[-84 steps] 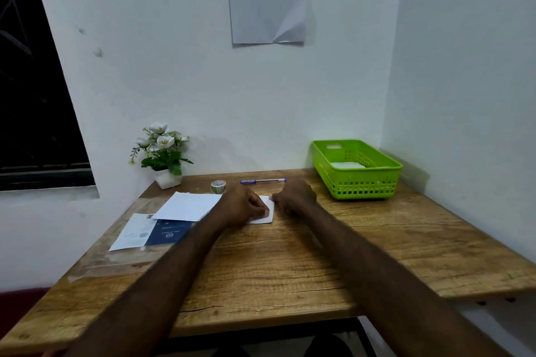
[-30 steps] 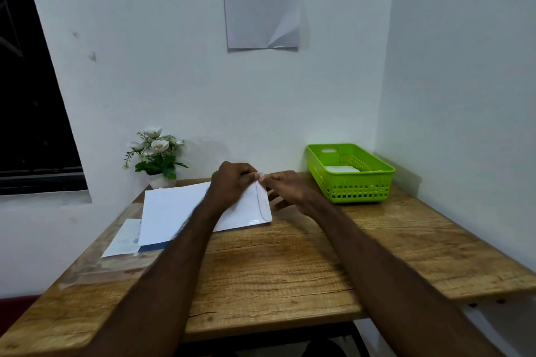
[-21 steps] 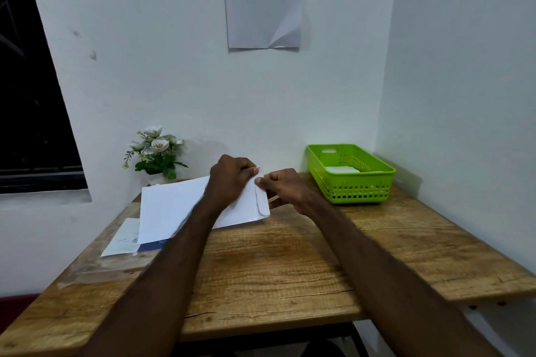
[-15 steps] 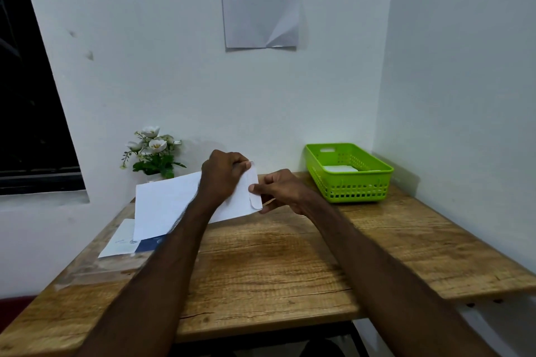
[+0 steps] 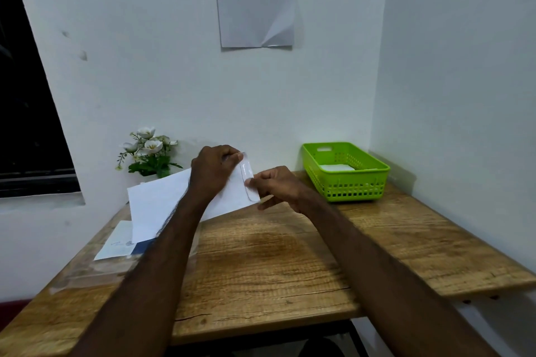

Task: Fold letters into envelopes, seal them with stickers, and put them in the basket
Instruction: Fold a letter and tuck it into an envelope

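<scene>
Envelope: white, plain, flap at right end partly open, rounded edge. Held off tabletop, raised above its far-left part. Left hand closed over envelope's top edge near flap, fingers curled, pinching paper. Right hand at flap end, thumb and forefinger pinching flap, other fingers loosely spread below. Long axis runs left-right, right end tilted upward, flap end toward green basket. White paper inside basket. Loose sheets lie on tabletop's left side, beneath envelope's left end.
</scene>
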{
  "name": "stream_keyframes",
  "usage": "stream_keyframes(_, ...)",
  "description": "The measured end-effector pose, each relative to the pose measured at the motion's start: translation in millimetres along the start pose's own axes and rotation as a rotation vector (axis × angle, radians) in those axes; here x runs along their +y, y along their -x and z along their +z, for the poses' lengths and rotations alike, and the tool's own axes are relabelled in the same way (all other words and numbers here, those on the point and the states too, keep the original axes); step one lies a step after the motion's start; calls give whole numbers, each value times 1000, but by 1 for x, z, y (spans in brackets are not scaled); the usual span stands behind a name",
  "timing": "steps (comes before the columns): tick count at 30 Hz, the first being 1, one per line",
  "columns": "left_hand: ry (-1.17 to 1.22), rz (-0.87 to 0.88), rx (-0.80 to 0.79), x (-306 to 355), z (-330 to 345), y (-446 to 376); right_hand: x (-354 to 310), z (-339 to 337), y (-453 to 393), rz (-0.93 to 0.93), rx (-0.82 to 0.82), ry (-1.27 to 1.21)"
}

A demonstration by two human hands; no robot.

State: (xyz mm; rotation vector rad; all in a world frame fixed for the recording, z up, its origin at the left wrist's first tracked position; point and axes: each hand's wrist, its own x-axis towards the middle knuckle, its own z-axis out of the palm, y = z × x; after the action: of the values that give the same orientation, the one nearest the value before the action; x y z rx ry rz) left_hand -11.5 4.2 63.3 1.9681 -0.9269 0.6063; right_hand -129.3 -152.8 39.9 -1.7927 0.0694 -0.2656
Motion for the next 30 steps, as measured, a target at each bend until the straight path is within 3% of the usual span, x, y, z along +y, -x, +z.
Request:
stream_keyframes(3, 36, 7, -21, 4, -1, 1, -3, 3, -2, -56, 94, -47)
stream_keyframes(10, -3, 27, 92, 13, -9, -3, -5, 1, 2, -51, 22, -64)
stream_keyframes(14, -52, 18, 217, 36, -25, -18, -17, 1, 2, -157, 191, -256)
stream_keyframes(16, -106, -86, 192, 48, -36, -29, -22, 0, 1, -194, 272, -382)
stream_keyframes(20, 83, -429, -14, 43, -36, -42, -21, -4, -4, -163, 404, -450)
stream_keyframes(22, 212, -538, -70, 35, -26, -34, -8, -6, -13, -105, 486, -323)
stream_keyframes(24, 259, -649, -183, 22, -11, -13, 9, -10, -20, -102, 563, 23)
stream_keyframes(27, 124, -761, -395, 8, 10, 21, 27, -14, -24, -85, 519, 481)
stream_keyframes(30, -52, -713, -413, -10, 26, 29, 42, -10, -31, -43, 449, 674)
